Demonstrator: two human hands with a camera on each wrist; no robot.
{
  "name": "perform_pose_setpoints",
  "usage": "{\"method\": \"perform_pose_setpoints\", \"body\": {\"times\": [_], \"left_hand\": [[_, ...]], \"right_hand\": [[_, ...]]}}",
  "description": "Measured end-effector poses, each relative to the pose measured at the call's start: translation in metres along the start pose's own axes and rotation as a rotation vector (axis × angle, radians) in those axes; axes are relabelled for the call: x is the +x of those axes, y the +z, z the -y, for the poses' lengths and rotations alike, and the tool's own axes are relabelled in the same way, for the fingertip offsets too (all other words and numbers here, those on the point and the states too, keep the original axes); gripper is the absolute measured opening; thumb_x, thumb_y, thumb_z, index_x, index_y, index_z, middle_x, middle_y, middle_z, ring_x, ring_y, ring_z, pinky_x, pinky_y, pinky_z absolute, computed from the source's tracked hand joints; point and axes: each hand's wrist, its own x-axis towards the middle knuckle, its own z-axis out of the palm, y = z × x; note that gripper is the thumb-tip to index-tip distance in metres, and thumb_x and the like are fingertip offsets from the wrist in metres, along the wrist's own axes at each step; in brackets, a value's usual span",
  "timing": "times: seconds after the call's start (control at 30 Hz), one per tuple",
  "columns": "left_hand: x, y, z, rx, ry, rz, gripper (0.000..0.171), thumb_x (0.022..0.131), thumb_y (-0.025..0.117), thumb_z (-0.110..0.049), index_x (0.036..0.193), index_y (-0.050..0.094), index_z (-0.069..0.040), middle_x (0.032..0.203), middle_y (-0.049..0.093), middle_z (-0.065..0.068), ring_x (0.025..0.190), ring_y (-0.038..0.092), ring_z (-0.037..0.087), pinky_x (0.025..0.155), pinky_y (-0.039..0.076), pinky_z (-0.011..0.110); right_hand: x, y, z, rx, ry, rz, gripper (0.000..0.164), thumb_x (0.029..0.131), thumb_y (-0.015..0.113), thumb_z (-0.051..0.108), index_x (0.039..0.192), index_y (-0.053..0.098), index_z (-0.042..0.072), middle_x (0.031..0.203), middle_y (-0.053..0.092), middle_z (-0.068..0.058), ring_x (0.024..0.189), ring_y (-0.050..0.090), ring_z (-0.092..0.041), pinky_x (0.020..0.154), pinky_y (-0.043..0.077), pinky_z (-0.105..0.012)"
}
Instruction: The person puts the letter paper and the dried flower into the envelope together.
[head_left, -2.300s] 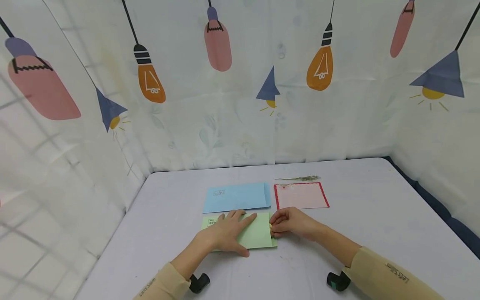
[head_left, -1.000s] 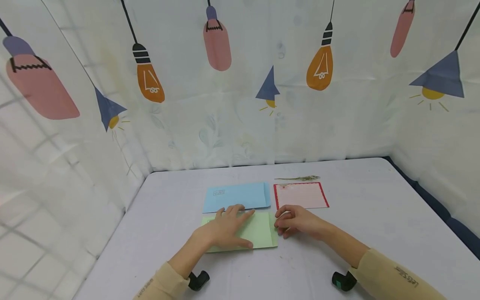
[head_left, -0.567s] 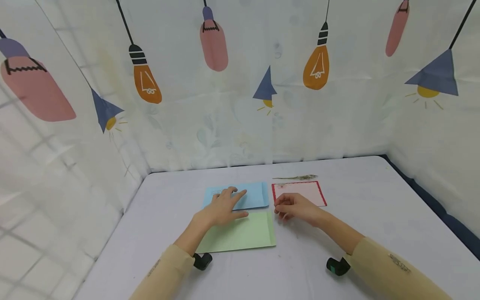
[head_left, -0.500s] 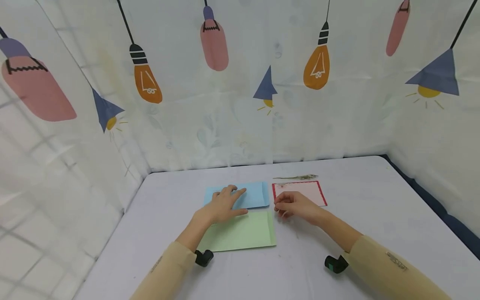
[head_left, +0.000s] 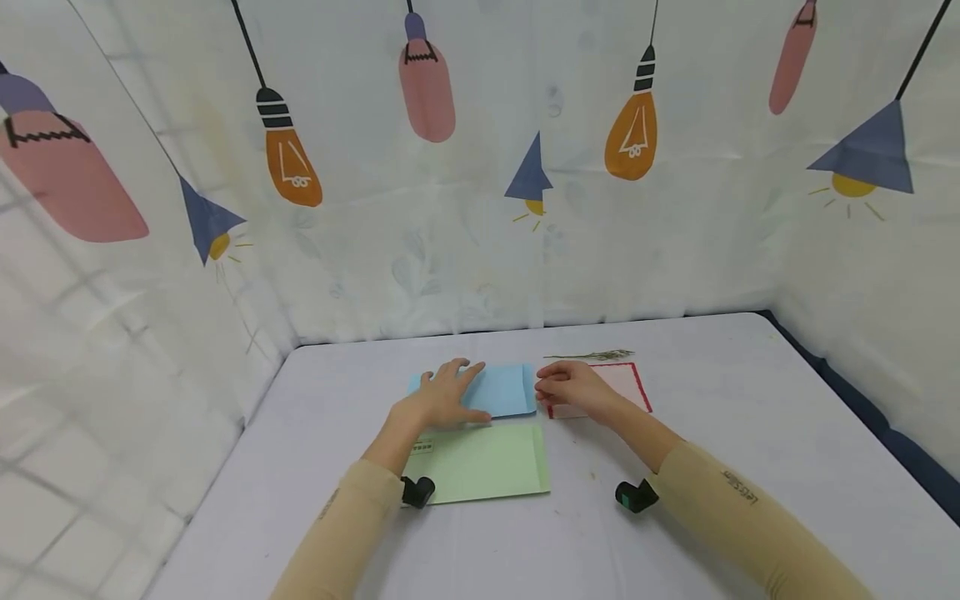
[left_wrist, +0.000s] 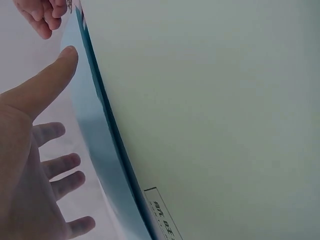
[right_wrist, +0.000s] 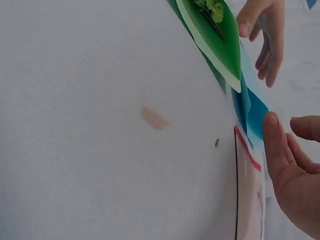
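Observation:
My left hand (head_left: 442, 396) is spread over the left part of a light blue envelope (head_left: 504, 390); whether it touches the paper is unclear. In the left wrist view its thumb stands apart from the fingers. My right hand (head_left: 573, 387) hovers over the left end of a pink card (head_left: 624, 382) with a red border, fingertips near the blue envelope's right end. Nothing shows between its fingers and thumb in the right wrist view. Nearer lies a light green envelope (head_left: 487, 462). Inside its gaping mouth, the right wrist view shows a yellow-green dried flower (right_wrist: 212, 11).
A dried sprig (head_left: 600, 355) lies behind the pink card. Small crumbs dot the white tablecloth (head_left: 592, 533) near the front. A patterned curtain (head_left: 450, 250) closes off the back and sides of the table.
The right hand has left the green envelope's mouth and moved away from me to the pink card's left end. The left hand has lifted off the green envelope and gone over the blue one.

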Motion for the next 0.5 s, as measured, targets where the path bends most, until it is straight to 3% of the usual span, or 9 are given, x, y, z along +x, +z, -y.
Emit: {"method": "perform_pose_setpoints", "body": {"times": [0.17,0.5], "left_hand": [[0.006,0.000,0.001,-0.006,-0.021,0.039,0.101,0.085,0.076,-0.062,0.165,0.028,-0.021,0.164,0.027,0.014,0.151,0.024,0.036,0.115,0.019,0.067],[0.015,0.008,0.004,-0.009,-0.044,0.074,0.102,0.085,0.077,-0.061,0.164,0.027,-0.022,0.162,0.028,0.019,0.149,0.027,0.039,0.112,0.024,0.070]], "right_hand": [[0.014,0.007,-0.003,0.035,0.023,-0.026,0.037,0.100,0.066,0.002,0.131,0.055,-0.014,0.111,0.069,-0.022,0.097,0.072,-0.027,0.087,0.059,-0.036],[0.029,0.016,-0.005,-0.039,0.033,-0.062,0.027,0.100,0.064,-0.001,0.123,0.062,-0.013,0.106,0.071,-0.021,0.092,0.073,-0.025,0.083,0.059,-0.034]]}}
